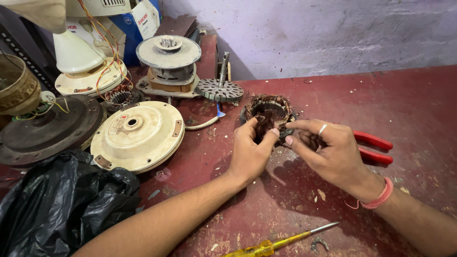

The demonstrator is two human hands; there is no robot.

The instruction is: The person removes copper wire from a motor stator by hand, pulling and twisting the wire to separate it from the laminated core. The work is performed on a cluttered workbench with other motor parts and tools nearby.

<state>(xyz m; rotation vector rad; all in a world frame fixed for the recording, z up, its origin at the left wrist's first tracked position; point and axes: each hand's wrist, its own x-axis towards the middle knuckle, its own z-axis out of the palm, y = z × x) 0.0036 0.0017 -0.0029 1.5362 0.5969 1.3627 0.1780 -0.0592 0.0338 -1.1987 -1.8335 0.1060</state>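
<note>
From where I watch, the thing in hand is a motor stator (269, 113) — a round iron core wrapped in dark, burnt-looking copper windings — standing on the red workbench (409, 104) just ahead of both hands. My left hand (251, 151) pinches the near edge of the windings, thumb and fingers closed on a clump of wire. My right hand (328, 153) comes in from the other side, forefinger and thumb pressed against the stator's right rim; it also clasps red-handled pliers (376, 148), whose handles stick out to the right behind the knuckles (the jaws are hidden under the palm, so I cannot tell what they bite). That wrist wears a pink band (381, 196).

Nearer me, a yellow-handled screwdriver (281, 242) lies on the bench, with a small metal clip (320, 243) just beside its tip. To the left sit a cream fan motor cover (138, 137), a dark rusty housing (45, 131) and a black plastic bag (62, 200). Farther back stand a slotted rotor disc with a shaft (220, 85) and a grey motor assembly (169, 62) — all well apart from the hands.
</note>
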